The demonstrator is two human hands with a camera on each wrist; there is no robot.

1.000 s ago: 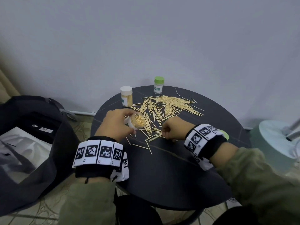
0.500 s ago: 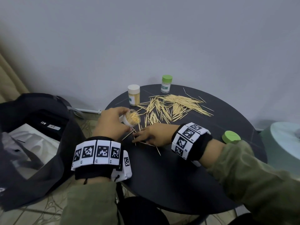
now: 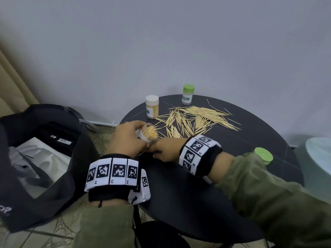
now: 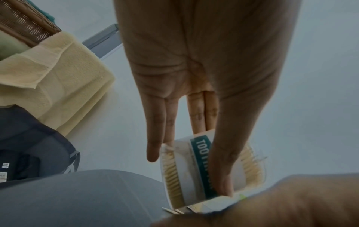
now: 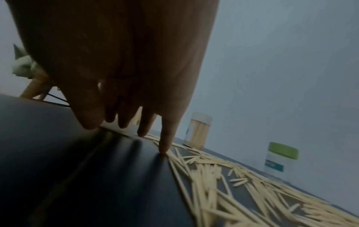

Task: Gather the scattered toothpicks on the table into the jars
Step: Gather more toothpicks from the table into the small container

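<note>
My left hand (image 3: 131, 138) grips an open, label-wrapped toothpick jar (image 3: 149, 134), tilted with its mouth up at the left edge of the round black table (image 3: 179, 194). The left wrist view shows thumb and fingers wrapped round the jar (image 4: 186, 169), which is partly full. My right hand (image 3: 161, 149) lies flat just below the jar, its straight fingertips (image 5: 164, 149) pressing on toothpicks at the table top. A broad scatter of toothpicks (image 3: 193, 119) covers the far half of the table. A few toothpicks (image 4: 170, 210) stick out under the jar.
A white-lidded jar (image 3: 152, 109) full of toothpicks and a green-lidded jar (image 3: 188, 94) stand at the table's back. A loose green lid (image 3: 263, 155) lies by my right forearm. A black bag (image 3: 44, 158) sits left of the table and a pale round object (image 3: 318, 158) to the right.
My right hand has slid left from the near edge of the pile to the table edge under the jar, opening from a fist to flat fingers. The left hand still holds the jar.
</note>
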